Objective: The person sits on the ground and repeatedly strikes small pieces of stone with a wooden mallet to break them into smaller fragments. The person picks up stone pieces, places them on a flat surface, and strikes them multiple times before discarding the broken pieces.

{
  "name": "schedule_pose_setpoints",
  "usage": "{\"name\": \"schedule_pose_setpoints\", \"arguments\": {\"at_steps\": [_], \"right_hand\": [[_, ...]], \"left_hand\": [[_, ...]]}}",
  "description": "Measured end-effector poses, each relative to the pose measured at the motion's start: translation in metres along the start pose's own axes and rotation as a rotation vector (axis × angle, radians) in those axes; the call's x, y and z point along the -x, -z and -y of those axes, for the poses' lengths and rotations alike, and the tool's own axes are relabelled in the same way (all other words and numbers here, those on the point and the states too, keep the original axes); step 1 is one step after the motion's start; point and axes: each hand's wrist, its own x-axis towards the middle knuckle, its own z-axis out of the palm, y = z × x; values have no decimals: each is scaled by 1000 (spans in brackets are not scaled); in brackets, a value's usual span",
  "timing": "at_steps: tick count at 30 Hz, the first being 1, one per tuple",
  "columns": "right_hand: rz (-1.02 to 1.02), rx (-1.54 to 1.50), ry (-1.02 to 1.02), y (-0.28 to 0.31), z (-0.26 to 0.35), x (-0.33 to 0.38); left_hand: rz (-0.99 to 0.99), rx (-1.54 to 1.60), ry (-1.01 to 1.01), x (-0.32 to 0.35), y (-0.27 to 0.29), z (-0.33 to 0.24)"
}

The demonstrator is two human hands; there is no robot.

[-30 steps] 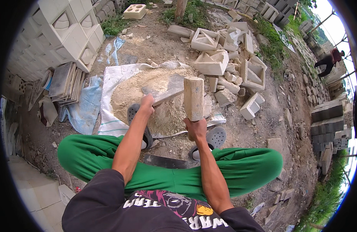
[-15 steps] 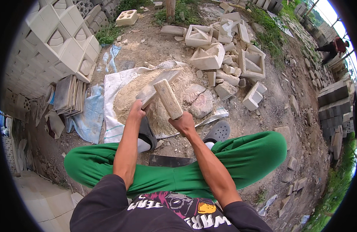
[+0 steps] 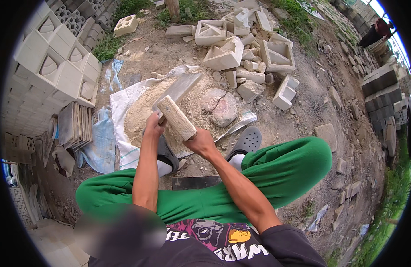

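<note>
Wooden mallet [image 3: 177, 118] and flat gray board [image 3: 181, 91] are both held in front of the person, above a heap of pale crumbly material [image 3: 136, 107] spread over a white sack [image 3: 127, 155] on the ground. Of the two hands, the right hand [image 3: 200, 141] is closed in a fist around the mallet's handle, and the left hand [image 3: 155, 125] grips the near end of the board, which slants away toward the upper right. From this view the mallet's head overlaps the board's near end; whether they touch, I cannot tell. Just right of the heap lies a roundish stone [image 3: 223, 109] with a dark crack and a pinkish patch. Beyond it, broken pale blocks [image 3: 223, 55] are piled on the dirt. The person sits with green trousers [image 3: 285, 171] spread wide at the knees and gray clogs [image 3: 248, 142] near the sack. To the left, thin flat boards [image 3: 76, 124] lean together beside a bluish sheet [image 3: 103, 142], near a stack of white blocks [image 3: 58, 71]. Far off at upper right stands another person [image 3: 378, 33].
</note>
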Motion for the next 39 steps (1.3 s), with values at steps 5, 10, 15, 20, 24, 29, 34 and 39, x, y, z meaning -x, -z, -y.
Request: {"name": "schedule_pose_setpoints", "arguments": {"at_steps": [5,10,15,20,24,29,34,39], "right_hand": [[-67,20,-135,28,-4,8],[-95,55,-212,43,-14,15],[-176,-8,-314,49,-38,20],[-309,-123,-402,41,-84,11],[-362,-186,-467,32,-111,3],[-195,-171,-698,40,-111,-5],[-315,-142,-541,31,-129,-11],[-157,-52,-682,33,-137,-25]], "left_hand": [[276,-58,-123,-9,-34,32],[588,384,-78,-48,-35,125],[307,-132,-397,-38,-46,192],[-240,-908,-585,10,-84,185],[-359,-1073,-664,13,-80,174],[-267,-1051,-858,1,-79,167],[-159,-1079,-826,-7,-113,148],[-42,-1156,-929,-33,-133,125]]}}
